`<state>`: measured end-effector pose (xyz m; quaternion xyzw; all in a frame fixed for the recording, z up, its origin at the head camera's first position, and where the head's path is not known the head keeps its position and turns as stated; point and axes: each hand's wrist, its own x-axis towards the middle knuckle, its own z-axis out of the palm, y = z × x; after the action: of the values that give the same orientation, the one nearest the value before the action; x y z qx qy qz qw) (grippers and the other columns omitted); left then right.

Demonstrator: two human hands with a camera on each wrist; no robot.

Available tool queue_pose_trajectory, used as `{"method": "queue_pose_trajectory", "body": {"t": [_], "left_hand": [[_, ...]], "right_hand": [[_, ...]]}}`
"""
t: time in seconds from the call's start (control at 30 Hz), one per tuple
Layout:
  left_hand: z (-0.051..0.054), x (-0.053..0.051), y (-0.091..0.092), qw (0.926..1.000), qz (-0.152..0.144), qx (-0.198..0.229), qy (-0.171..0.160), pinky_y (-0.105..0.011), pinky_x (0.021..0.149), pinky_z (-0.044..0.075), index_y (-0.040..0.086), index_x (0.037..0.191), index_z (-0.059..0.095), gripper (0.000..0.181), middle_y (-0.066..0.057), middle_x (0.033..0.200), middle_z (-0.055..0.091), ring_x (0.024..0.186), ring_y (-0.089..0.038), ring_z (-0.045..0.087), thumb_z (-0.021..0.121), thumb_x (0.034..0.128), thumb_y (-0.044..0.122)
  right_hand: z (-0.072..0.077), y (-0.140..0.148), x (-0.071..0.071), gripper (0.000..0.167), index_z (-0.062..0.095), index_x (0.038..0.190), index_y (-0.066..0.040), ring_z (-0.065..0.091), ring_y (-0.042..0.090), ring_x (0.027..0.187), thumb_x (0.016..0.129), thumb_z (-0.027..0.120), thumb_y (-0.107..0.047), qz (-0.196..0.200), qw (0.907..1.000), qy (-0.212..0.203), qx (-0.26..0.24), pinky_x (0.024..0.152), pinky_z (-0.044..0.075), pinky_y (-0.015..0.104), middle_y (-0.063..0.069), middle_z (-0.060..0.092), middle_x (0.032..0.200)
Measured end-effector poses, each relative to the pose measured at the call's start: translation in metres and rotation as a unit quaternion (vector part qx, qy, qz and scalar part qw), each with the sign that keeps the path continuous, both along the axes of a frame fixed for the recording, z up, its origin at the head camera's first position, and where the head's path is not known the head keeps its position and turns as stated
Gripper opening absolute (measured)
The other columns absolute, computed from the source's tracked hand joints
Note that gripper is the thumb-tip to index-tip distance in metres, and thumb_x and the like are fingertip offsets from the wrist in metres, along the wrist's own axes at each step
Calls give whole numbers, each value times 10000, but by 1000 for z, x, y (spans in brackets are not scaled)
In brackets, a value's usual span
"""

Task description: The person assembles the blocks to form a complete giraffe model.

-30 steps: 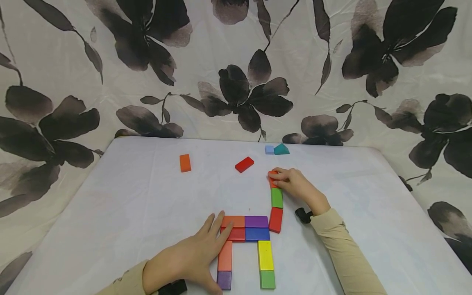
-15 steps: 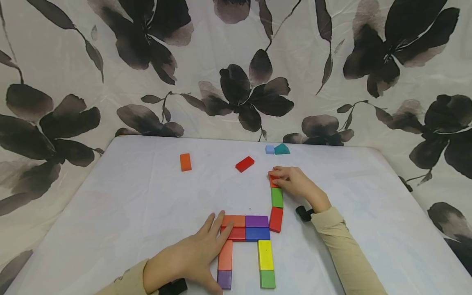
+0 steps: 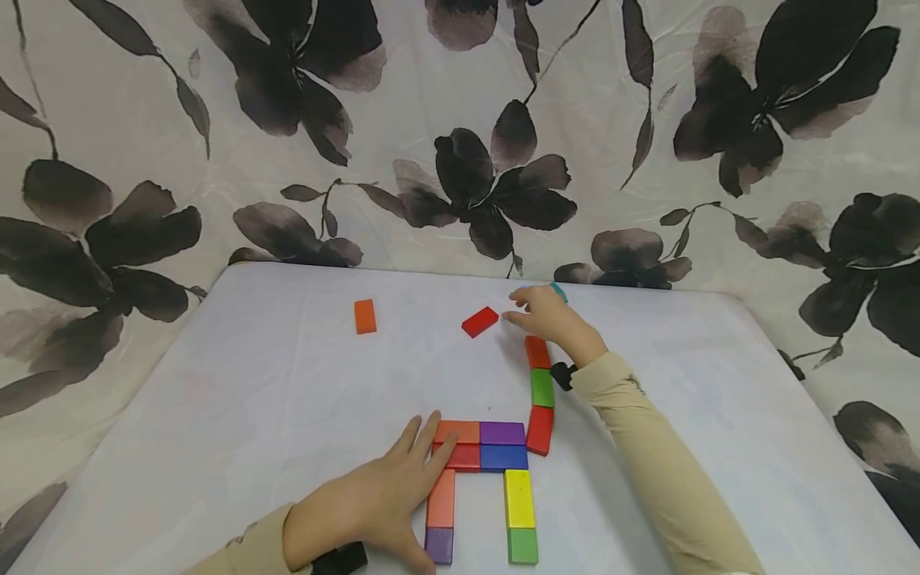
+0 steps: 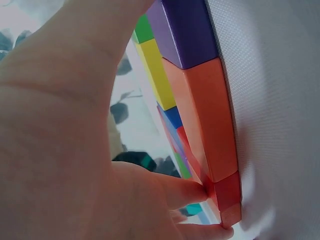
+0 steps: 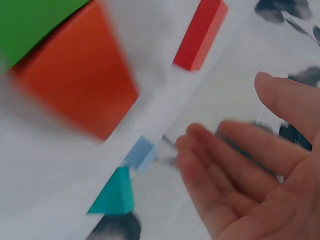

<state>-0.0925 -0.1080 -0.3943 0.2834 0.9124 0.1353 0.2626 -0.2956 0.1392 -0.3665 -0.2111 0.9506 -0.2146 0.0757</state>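
Observation:
My left hand rests spread on the left side of a block figure. Its fingertips touch the orange block and the red block of the top rows; the thumb lies by the lower purple block. My right hand hovers beyond a column of red-orange block, green block and red block. Its fingers are loosely bent with nothing between them, as the right wrist view confirms. Nearest it are a loose red block and a teal triangular block, partly hidden in the head view.
A light blue cube sits beside the teal triangle near the table's far edge. An orange block lies at the back left. Yellow and green blocks form the figure's right leg. A floral cloth hangs behind the table.
My right hand has let go of the red-orange block at the column's top and moved away, up and slightly left. The left hand stays in place.

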Motion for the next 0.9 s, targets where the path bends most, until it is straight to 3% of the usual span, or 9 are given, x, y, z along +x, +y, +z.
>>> {"method": "queue_pose_trajectory", "body": {"t": [0.2,0.4,0.53,0.63,0.7,0.9], "left_hand": [[-2,0,0,10000,16,-97,-10,-572,976,453,164,1598,185,1334,-137,1655,0,1481,-433,76,785,568,765],[-2,0,2,9999,-31,-159,26,-568,967,460,152,1592,208,1325,-146,1653,13,1477,-438,94,779,569,770],[-2,0,3,9998,-57,-169,63,-561,954,471,145,1590,215,1325,-149,1653,13,1477,-439,99,778,568,772],[-1,0,2,9999,-49,-149,51,-560,957,471,145,1591,212,1329,-147,1653,8,1478,-438,94,777,567,775],[-1,0,2,9999,-35,-117,43,-563,956,470,150,1593,206,1332,-144,1654,2,1479,-436,88,781,565,772],[-1,1,1,9999,-47,9,114,-556,975,459,144,1596,186,1342,-146,1654,-6,1481,-438,73,786,568,763]], "right_hand": [[-8,-39,-9,503,595,1293,75,558,332,1182,945,669,-279,-215,9980,-239,536,1015,452,420,214,619,1274],[-17,-63,-7,348,704,1010,24,563,234,879,877,759,-292,-336,9951,-129,917,804,491,328,125,665,947],[-21,-69,-4,326,667,954,25,534,213,813,853,793,-259,-551,9938,-15,966,745,475,308,104,620,879],[-21,-66,-4,279,689,971,27,527,210,820,852,793,-204,-584,9945,-64,865,735,465,303,115,634,918],[-20,-60,-6,293,713,1061,36,532,220,860,857,781,-163,-527,9955,-199,766,753,462,307,133,656,1002],[-16,-31,-17,500,579,1359,-61,498,301,1192,880,723,-60,-241,9944,-757,692,918,462,346,180,569,1355]]}}
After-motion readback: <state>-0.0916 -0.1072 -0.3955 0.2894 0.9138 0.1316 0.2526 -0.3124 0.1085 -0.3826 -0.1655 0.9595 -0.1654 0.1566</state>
